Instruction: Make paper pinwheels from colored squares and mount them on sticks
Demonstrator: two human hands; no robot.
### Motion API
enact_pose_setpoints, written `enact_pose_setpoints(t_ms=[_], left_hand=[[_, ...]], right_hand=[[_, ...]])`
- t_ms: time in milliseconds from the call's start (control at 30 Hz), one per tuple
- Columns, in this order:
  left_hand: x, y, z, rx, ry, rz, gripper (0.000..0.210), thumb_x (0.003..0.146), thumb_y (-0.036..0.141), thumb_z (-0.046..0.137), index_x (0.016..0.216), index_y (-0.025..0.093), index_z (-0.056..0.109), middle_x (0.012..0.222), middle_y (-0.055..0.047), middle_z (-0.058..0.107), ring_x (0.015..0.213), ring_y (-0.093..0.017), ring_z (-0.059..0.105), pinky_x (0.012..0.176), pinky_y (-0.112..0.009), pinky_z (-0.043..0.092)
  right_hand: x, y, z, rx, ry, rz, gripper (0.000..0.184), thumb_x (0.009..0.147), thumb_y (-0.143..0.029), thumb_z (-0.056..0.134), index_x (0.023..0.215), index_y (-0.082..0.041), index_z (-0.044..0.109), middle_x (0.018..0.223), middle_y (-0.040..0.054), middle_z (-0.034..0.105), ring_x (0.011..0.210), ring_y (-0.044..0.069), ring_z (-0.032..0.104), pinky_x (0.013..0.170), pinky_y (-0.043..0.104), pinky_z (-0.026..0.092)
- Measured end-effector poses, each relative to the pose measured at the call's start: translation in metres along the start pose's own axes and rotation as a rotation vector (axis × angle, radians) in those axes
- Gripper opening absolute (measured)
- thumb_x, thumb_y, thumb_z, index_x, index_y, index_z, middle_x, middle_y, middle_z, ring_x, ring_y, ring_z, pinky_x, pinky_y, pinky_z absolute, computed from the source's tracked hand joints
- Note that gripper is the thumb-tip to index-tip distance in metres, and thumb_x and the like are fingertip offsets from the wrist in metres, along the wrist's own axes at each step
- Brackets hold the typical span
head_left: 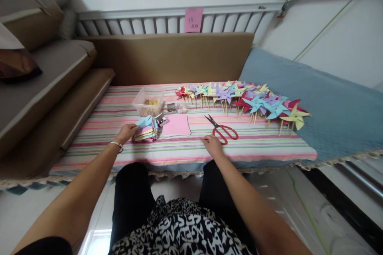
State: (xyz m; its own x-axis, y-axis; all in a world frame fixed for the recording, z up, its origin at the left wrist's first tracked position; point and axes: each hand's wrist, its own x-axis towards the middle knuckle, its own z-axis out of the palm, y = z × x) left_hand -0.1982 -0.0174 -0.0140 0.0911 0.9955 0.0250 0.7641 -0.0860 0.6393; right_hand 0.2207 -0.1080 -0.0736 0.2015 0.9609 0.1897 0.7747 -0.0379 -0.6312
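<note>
My left hand point(128, 131) pinches the edge of a light blue folded paper piece point(145, 122) on top of a pile of coloured folded papers point(145, 134). My right hand point(213, 146) is closed on the striped cloth, its fingertips pressed together; whether anything small is between them I cannot make out. Just beyond it lie red-handled scissors point(225, 130), blades pointing away to the left. Between my hands is a stack of pink square paper point(176, 125). A small open box point(161, 120) sits between the pile and the pink stack.
Finished paper pinwheels on sticks point(236, 95) crowd the right side. A clear plastic tub point(138, 105) of wooden sticks stands at back left, with another small box point(171, 107) and a small clear container point(182, 108) nearby. Cushions point(32, 87) are piled left; a brown board point(173, 57) stands behind.
</note>
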Motion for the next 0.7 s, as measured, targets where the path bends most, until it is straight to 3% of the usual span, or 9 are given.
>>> enact_pose_setpoints(t_ms=[333, 700], left_hand=[[-0.002, 0.02, 0.005, 0.156, 0.024, -0.06, 0.04, 0.073, 0.051, 0.047, 0.058, 0.018, 0.063, 0.047, -0.001, 0.055, 0.054, -0.017, 0.05, 0.054, -0.028, 0.033], [0.007, 0.03, 0.006, 0.283, 0.066, -0.076, 0.046, 0.078, 0.048, 0.04, 0.062, 0.016, 0.068, 0.063, -0.012, 0.066, 0.068, -0.025, 0.06, 0.059, -0.031, 0.033]], right_hand=[[0.0, 0.0, 0.0, -0.006, -0.01, 0.008, 0.014, 0.077, -0.019, 0.057, 0.076, -0.018, 0.07, 0.084, 0.0061, 0.068, 0.076, 0.018, 0.063, 0.071, 0.027, 0.047], [0.0, -0.002, -0.002, 0.007, -0.013, 0.015, 0.014, 0.078, -0.018, 0.057, 0.075, -0.019, 0.071, 0.084, 0.0056, 0.068, 0.077, 0.017, 0.063, 0.073, 0.027, 0.046]])
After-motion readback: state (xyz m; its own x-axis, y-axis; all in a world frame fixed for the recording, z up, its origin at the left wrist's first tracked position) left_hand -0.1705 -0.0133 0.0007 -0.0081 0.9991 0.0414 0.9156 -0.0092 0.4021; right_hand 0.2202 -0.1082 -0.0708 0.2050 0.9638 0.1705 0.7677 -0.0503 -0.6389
